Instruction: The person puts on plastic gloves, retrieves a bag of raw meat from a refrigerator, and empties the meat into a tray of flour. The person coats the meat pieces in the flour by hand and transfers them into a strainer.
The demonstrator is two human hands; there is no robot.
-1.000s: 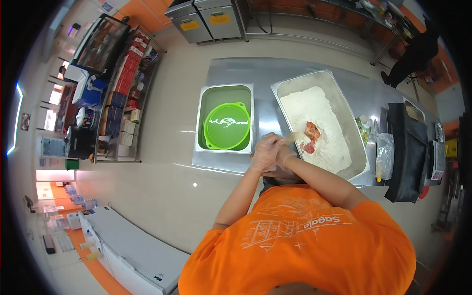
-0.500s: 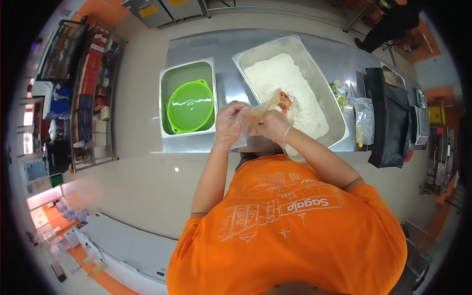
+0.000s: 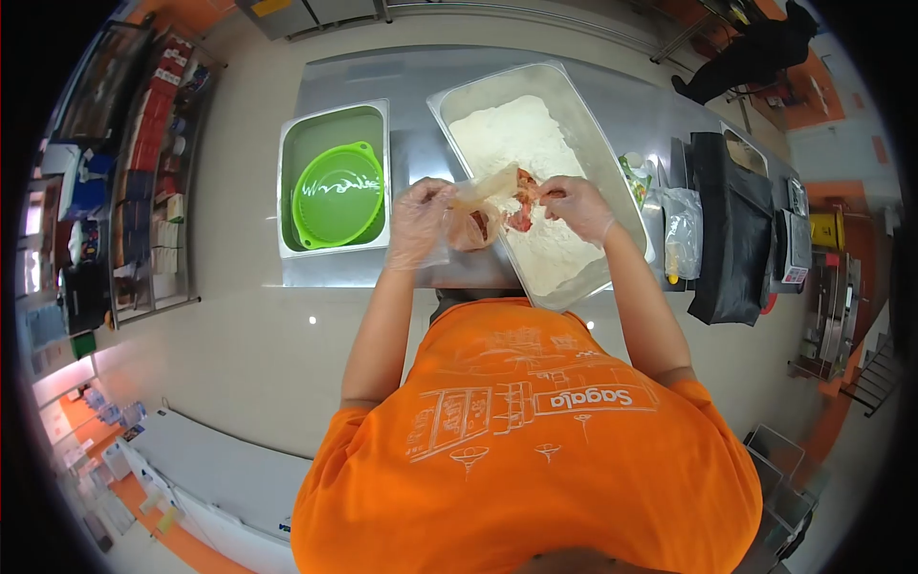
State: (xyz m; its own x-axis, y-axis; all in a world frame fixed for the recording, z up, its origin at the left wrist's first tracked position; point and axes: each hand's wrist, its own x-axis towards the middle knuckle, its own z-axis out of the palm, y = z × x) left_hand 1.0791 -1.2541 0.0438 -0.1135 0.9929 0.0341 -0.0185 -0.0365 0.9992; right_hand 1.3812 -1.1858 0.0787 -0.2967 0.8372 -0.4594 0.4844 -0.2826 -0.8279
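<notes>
My left hand (image 3: 419,225), in a clear plastic glove, grips the edge of a clear plastic bag (image 3: 467,228) that has reddish pieces inside. The bag's mouth tilts over the left side of a metal pan (image 3: 612,143) of white flour (image 3: 516,124). Reddish, marinated raw meat (image 3: 523,215) shows at the bag's mouth and over the flour. My right hand (image 3: 579,206), also gloved, is closed with its fingertips pinching a piece of this meat. Its exact outline is partly hidden by the fingers.
To the left, a metal pan (image 3: 287,225) holds a green basket (image 3: 335,196) standing in liquid. On the right of the steel table (image 3: 411,77) lie a clear plastic packet (image 3: 682,230), a black bag (image 3: 732,230) and a scale (image 3: 794,244). A person in dark clothes (image 3: 755,57) stands beyond.
My right hand has moved right, away from the bag, and now pinches meat. The bag's mouth is wider, with more meat showing. The whole view has shifted slightly.
</notes>
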